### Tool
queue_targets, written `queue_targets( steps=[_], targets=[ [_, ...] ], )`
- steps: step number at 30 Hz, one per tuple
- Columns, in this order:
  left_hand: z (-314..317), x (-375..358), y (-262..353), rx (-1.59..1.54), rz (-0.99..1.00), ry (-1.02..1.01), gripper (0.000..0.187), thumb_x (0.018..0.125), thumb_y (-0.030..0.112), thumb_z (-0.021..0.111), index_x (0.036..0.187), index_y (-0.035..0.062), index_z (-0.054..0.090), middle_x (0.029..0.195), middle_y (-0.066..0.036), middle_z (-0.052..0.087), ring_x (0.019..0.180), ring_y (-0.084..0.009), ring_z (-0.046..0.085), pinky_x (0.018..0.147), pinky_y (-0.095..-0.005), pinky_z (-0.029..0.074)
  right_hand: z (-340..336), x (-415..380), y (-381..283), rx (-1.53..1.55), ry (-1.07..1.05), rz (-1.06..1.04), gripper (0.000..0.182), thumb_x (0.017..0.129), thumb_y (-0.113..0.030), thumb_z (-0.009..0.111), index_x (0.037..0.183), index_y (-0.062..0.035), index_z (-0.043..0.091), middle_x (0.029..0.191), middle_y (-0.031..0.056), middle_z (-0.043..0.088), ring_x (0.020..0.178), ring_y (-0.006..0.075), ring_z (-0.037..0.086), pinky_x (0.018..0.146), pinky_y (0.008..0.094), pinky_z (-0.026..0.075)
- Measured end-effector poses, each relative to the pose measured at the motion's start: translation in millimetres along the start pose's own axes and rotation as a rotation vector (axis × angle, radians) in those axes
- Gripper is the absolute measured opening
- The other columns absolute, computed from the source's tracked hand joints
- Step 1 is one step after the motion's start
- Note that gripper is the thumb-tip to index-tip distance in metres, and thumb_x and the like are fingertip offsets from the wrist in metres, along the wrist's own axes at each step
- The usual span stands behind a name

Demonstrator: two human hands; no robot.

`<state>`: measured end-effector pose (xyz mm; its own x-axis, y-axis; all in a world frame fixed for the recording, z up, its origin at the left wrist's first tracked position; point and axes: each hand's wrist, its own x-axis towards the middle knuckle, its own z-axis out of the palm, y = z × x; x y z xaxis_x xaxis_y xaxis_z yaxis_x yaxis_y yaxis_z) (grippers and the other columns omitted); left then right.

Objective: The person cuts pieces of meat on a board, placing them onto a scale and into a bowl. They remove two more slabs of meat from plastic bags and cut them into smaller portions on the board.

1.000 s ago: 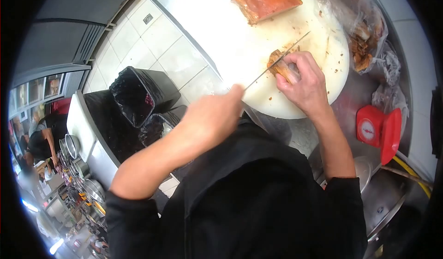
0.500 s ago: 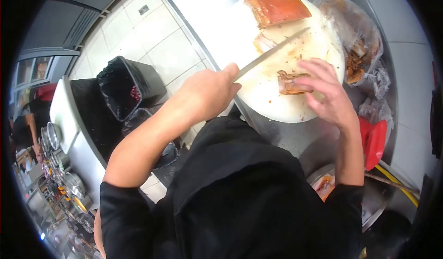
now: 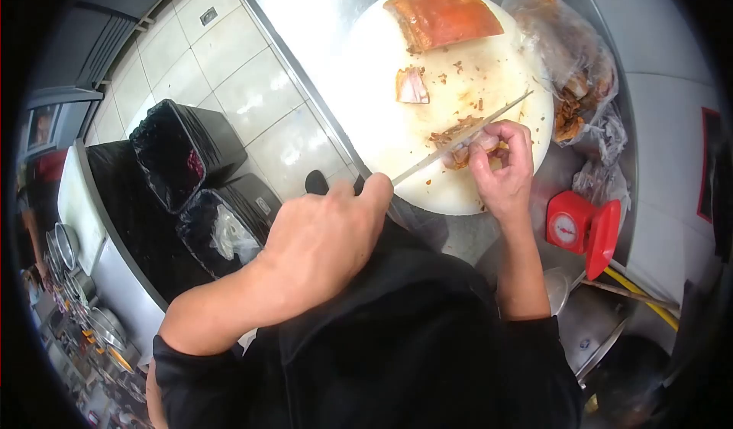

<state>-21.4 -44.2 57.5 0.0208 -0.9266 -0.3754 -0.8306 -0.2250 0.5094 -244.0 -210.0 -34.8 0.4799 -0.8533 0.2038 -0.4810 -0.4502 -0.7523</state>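
My left hand (image 3: 328, 230) is wrapped round the handle of a long knife (image 3: 431, 158). The blade slants up to the right across the round white cutting board (image 3: 489, 70), against a small piece of roast meat (image 3: 460, 156). My right hand (image 3: 505, 171) pinches that piece with bent fingers, close beside the blade; the fingers hide part of it. Dark scraps lie just behind the blade. Farther up the board are a small cut chunk (image 3: 413, 85) with a pale side and a large slab of roast meat (image 3: 447, 20) with glossy reddish-brown skin.
Right of the board lies a clear plastic bag (image 3: 569, 43) with brown pieces inside. A red dial scale (image 3: 569, 221) stands nearer me on the steel counter (image 3: 305, 9). Black lined bins (image 3: 191, 154) stand on the tiled floor at left. A metal pot (image 3: 592, 322) is at lower right.
The knife has come down from beyond the small meat piece to lie across it. My right hand's spread fingers have closed on the piece. The view has shifted a little.
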Motion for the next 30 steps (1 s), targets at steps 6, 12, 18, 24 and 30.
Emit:
queue_targets(
  steps=[6,12,18,24,30],
  targets=[
    [1.6,-4.3,2.3,0.066,0.005,-0.01,0.018,0.099,0.02,0.061,0.1,0.0059,0.05,0.074,-0.017,0.061,0.065,-0.0404,0.065,0.055,-0.05,0.053,-0.5,0.9,-2.6,-0.056,-0.004,0.005,0.031,0.078,-0.006,0.075,0.105,-0.0023,0.061,0.107,0.0132,0.057,0.092,0.0269,0.062,0.077,0.036,0.053],
    [-18.8,-36.6,2.0,0.159,-0.061,-0.072,0.014,0.097,0.016,0.062,0.097,0.0072,0.051,0.073,-0.017,0.06,0.06,-0.0397,0.064,0.051,-0.0487,0.052,2.8,-0.2,2.1,-0.041,0.034,-0.028,0.033,0.075,-0.004,0.075,0.104,-0.0026,0.06,0.107,0.0143,0.059,0.092,0.0295,0.063,0.079,0.0365,0.053],
    [-16.8,-11.9,4.2,0.129,-0.057,-0.157,0.013,0.099,0.015,0.058,0.103,0.006,0.049,0.072,-0.018,0.059,0.065,-0.041,0.065,0.056,-0.0502,0.052,3.6,0.6,7.0,0.008,0.026,0.008,0.035,0.074,-0.001,0.076,0.104,-0.003,0.06,0.106,0.0147,0.062,0.092,0.0298,0.064,0.082,0.0362,0.054],
    [1.2,42.2,17.2,0.063,-0.07,-0.221,0.013,0.098,0.011,0.053,0.105,0.0026,0.046,0.073,-0.023,0.065,0.071,-0.0452,0.067,0.06,-0.0546,0.052,3.4,1.0,1.7,0.025,0.024,0.002,0.034,0.074,-0.001,0.076,0.105,-0.0034,0.061,0.107,0.0134,0.062,0.093,0.028,0.065,0.081,0.0352,0.054],
    [8.9,25.0,6.4,0.042,-0.05,-0.161,0.016,0.1,0.015,0.054,0.107,0.0028,0.046,0.074,-0.024,0.066,0.071,-0.0457,0.067,0.061,-0.0551,0.053,4.5,0.3,1.8,0.025,0.022,-0.006,0.034,0.075,-0.001,0.077,0.105,-0.0033,0.062,0.107,0.0134,0.062,0.092,0.0261,0.065,0.079,0.0346,0.054]
  ],
)
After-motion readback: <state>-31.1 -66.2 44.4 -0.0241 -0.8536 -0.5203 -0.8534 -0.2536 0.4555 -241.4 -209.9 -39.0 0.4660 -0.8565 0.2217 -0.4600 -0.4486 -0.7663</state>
